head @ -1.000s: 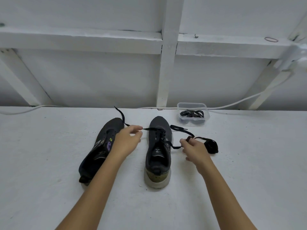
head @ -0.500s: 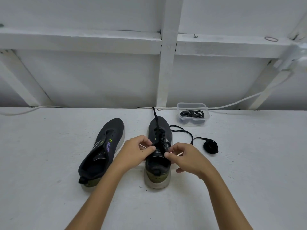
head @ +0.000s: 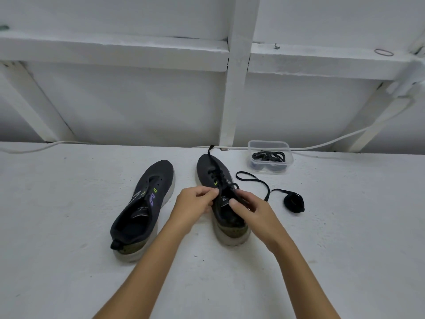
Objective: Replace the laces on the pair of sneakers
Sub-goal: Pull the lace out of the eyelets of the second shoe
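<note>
Our left hand (head: pixel 195 203) and right hand (head: pixel 249 207) have come in from either side and now meet over the right shoe (head: pixel 220 194), each pinching the lace (head: pixel 226 186) near the upper eyelets. A second ago we held the ends stretched wide; one end now trails past the toe, so that pull is done and we judge the next eyelet is due. The left shoe (head: pixel 142 203) lies unlaced beside it; spare laces wait in the box (head: pixel 270 157).

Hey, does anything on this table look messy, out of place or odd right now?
Mostly tidy. The left sneaker sits angled with no lace in it, and a loose black lace trails across the table right of the other sneaker.
</note>
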A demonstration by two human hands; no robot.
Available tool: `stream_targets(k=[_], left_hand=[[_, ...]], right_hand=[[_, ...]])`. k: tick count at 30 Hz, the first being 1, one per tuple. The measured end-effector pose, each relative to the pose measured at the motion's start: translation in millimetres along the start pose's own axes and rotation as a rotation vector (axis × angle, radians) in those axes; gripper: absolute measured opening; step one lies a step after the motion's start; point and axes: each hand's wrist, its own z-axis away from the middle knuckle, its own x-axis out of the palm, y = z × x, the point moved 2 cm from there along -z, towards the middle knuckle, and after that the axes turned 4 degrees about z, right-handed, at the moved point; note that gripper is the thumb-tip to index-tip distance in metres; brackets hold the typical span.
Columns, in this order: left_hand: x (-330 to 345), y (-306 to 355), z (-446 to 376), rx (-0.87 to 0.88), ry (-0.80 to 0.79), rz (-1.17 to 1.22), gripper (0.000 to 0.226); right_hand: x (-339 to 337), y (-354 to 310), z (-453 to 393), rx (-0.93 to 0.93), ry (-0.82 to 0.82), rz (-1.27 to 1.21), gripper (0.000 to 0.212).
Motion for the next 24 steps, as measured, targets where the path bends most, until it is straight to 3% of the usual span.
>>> stream_targets(k=[6,14,24], left_hand=[[1,12,-11,-0.037,-0.051,-0.105,0.008],[0,24,-23,-0.048,-0.121,-0.35,0.018],[-6,19,-15,-0.008,-0.174,-0.174,0.013]], right_hand=[[16,6,8,-0.04,0.107,0.105,0.07],[16,-20,-3,0.02,0.062,0.33,0.032],[25,-19,-4,0.011,0.227,0.371,0.043]])
